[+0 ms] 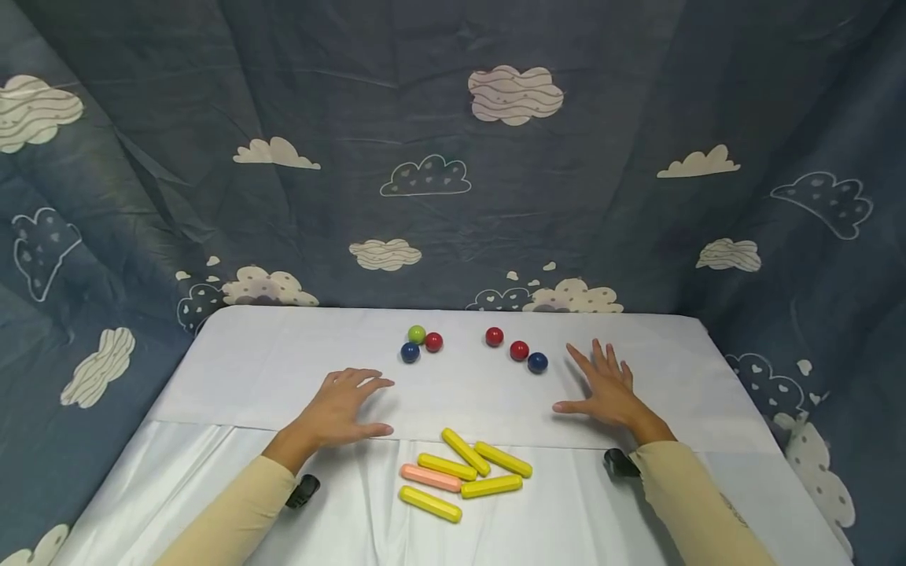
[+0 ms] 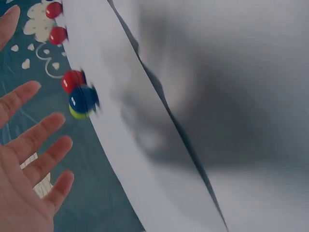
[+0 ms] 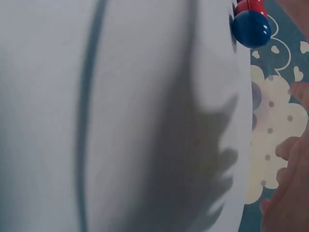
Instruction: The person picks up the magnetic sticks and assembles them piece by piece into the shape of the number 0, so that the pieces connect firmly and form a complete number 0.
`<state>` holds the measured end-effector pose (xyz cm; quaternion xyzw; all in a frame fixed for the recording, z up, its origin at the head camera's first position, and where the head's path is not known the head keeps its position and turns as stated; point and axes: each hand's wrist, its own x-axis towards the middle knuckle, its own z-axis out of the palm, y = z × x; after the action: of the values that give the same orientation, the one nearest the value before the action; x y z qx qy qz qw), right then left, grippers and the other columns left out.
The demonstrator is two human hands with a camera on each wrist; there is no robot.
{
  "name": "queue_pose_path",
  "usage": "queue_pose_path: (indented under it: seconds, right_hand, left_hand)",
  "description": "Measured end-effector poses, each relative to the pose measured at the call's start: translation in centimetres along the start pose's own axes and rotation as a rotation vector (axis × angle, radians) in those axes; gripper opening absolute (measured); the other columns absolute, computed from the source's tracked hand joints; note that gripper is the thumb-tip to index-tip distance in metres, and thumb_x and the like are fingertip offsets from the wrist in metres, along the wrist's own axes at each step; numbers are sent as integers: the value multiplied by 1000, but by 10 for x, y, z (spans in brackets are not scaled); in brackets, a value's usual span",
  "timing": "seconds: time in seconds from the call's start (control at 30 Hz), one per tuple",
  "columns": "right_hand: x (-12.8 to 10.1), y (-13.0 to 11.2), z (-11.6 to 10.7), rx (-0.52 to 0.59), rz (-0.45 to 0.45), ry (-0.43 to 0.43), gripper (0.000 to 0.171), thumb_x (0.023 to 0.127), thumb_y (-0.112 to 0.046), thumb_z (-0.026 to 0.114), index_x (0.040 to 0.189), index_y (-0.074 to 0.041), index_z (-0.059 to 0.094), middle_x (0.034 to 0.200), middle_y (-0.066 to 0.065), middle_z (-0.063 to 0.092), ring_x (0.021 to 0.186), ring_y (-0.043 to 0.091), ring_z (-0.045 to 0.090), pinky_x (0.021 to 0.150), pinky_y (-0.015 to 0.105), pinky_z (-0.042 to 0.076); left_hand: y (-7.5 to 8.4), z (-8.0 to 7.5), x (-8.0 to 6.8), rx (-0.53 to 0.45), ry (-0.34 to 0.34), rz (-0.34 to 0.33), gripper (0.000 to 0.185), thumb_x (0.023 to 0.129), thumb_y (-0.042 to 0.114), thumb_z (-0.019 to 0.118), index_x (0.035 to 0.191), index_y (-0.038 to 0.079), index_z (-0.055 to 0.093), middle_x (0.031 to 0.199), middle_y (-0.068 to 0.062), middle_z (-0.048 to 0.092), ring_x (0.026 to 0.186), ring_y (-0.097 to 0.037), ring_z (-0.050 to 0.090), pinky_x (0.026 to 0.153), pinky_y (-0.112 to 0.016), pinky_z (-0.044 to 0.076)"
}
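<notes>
Plainly spread, holding nothing: left hand (image 1: 344, 409) fingers loosely extended over the bench (image 1: 248, 362), right hand (image 1: 602, 389) flat, splayed. Balls (image 1: 425, 343) just beyond, yellow sticks (image 1: 463, 472) between both wrists.

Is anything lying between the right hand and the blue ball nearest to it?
Nothing visible. Only bare white tabletop lies between the right hand and the blue ball; the hand is open, fingers spread, holding nothing.
</notes>
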<state>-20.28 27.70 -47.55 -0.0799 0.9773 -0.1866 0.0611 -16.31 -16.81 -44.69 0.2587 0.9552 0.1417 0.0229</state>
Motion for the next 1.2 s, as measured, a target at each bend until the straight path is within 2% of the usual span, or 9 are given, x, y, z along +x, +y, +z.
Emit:
queue_pose_path:
  seconds: [0.17, 0.3, 0.4, 0.53, 0.63, 0.73, 0.8, 0.9, 1.2]
  right_hand:
    - [13, -1, 6, 66, -22, -12, 108, 70, -54, 79, 152, -14, 23, 154, 32, 5, 140, 53, -2, 105, 69, 0]
    - [23, -5, 6, 127, -29, -38, 104, 71, -47, 81, 152, -14, 24, 154, 30, 12, 140, 51, 5, 105, 70, 3]
    - [28, -11, 6, 154, -20, -45, 102, 71, -44, 82, 151, -13, 27, 154, 28, 17, 139, 50, 11, 105, 71, 7]
    - [38, -15, 9, 234, 10, -40, 94, 73, -38, 83, 148, -13, 33, 149, 25, 29, 132, 46, 29, 104, 66, 23]
    - [45, -19, 12, 343, 47, -46, 86, 75, -31, 83, 145, -11, 38, 140, 23, 41, 120, 40, 42, 99, 58, 37]
    - [49, -23, 16, 430, 67, -44, 79, 76, -25, 83, 141, -7, 44, 130, 23, 50, 107, 34, 47, 90, 47, 43]
    - [51, -23, 18, 458, 72, -36, 74, 76, -23, 83, 138, -4, 47, 124, 23, 53, 99, 31, 47, 83, 40, 42]
    - [52, -24, 21, 484, 93, -21, 68, 76, -21, 83, 134, -2, 51, 120, 22, 54, 95, 28, 46, 79, 36, 40]
    - [54, -28, 29, 530, 182, 34, 53, 82, -17, 77, 129, -4, 56, 122, 20, 55, 100, 30, 47, 88, 40, 42]
  left_hand:
    - [10, 10, 12, -230, -46, 33, 53, 82, 40, 74, 125, 12, 60, 130, -7, 56, 122, -30, 48, 102, -54, 33]
    - [19, 18, 23, -401, -104, 29, 45, 84, 32, 75, 122, 12, 62, 126, -8, 58, 118, -29, 50, 101, -52, 37]
    - [25, 25, 30, -478, -139, 28, 43, 83, 28, 76, 121, 14, 62, 124, -5, 59, 115, -27, 53, 99, -48, 40]
    - [32, 32, 39, -546, -169, 53, 42, 83, 24, 77, 120, 14, 62, 120, -3, 61, 111, -24, 55, 98, -45, 42]
    - [37, 36, 44, -615, -193, 43, 39, 83, 20, 77, 119, 13, 63, 119, -3, 62, 109, -22, 56, 99, -43, 42]
    - [43, 40, 49, -680, -227, 16, 36, 83, 18, 77, 116, 14, 64, 117, -1, 62, 107, -20, 55, 98, -40, 42]
    - [48, 42, 52, -695, -252, 6, 35, 82, 17, 77, 115, 14, 65, 116, 0, 62, 107, -19, 55, 99, -39, 42]
    - [54, 45, 55, -691, -284, -1, 33, 82, 15, 77, 112, 16, 66, 113, 2, 62, 108, -18, 55, 101, -38, 41]
    - [63, 57, 61, -593, -294, 14, 26, 82, 6, 75, 104, 18, 69, 106, 7, 62, 103, -15, 55, 97, -35, 42]
